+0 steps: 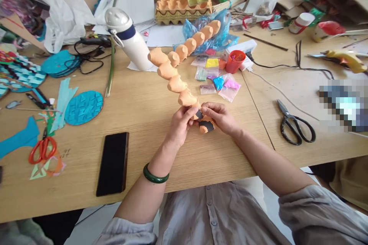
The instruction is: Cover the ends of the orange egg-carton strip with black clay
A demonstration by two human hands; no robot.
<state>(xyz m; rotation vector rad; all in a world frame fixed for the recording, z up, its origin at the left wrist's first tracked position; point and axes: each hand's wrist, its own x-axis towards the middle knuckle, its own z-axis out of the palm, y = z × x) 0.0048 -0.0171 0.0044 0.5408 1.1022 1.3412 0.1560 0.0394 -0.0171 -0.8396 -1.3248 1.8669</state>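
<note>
An orange strip of egg-carton cups point(176, 80) slants up and away from my hands. Two cups at its near end carry dark patches point(207, 125). My left hand point(184, 122) pinches the strip's edge near those patches, thumb on top. From the other side my right hand point(217, 115) has its fingertips pressed together at the same dark-patched part; whether they grip the strip or something small on it is hard to see. Behind it lies a second orange egg-carton strip point(195, 42), partly on a crumpled blue plastic bag point(227, 34).
Small colored clay packets point(218, 82) and a red cup point(235, 61) lie beyond my hands. Black scissors point(296, 124) are at right; a phone point(112, 164), red-handled scissors point(43, 149) and a white bottle point(129, 42) are at left. Egg trays point(175, 0) stand behind.
</note>
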